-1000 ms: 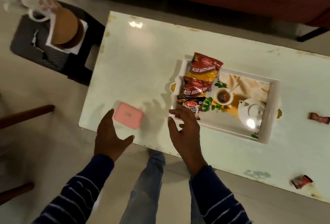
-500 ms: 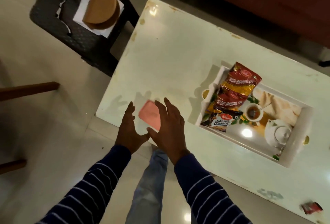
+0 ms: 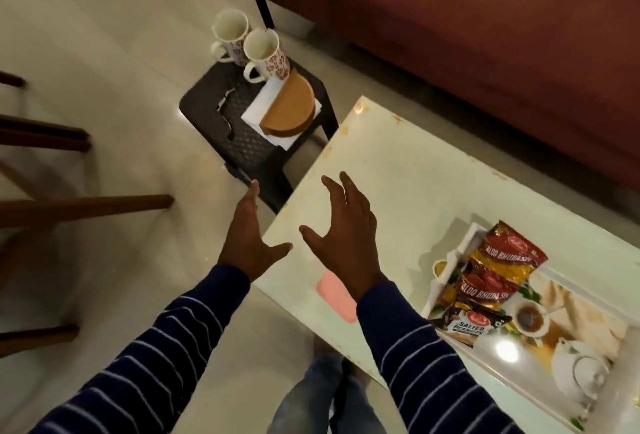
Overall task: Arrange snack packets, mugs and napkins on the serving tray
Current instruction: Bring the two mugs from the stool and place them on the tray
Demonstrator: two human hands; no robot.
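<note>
Nearest us, 3 snack packets (image 3: pixel 485 286) already lie on the serving tray (image 3: pixel 457 243) on the counter (image 3: pixel 398 170), and our left hand (image 3: pixel 247 238) and right hand (image 3: pixel 346 229) are both spread and empty. We should take the 2 mugs (image 3: pixel 249 42) by their handles from the stool (image 3: pixel 221 129) beyond, 1 each. Since 1 second ago, both hands have left the tray and pink case (image 3: pixel 337 295).

2 white mugs (image 3: pixel 249 44) with red floral print, on a black perforated stool (image 3: pixel 221 129). White napkins (image 3: pixel 258 110) under a tan half-round holder (image 3: pixel 289 106). Pale cream table (image 3: pixel 408 184), rust-brown specks at its edges. Pink flat case (image 3: pixel 334 295) near the table's front edge. White tray (image 3: pixel 460 243), teapot-and-cup picture inside; 2 red-and-yellow packets (image 3: pixel 502 260), 1 black peanut packet (image 3: pixel 467 321). Navy sleeves (image 3: pixel 166 347), thin white stripes. Maroon sofa (image 3: pixel 450 18).
</note>
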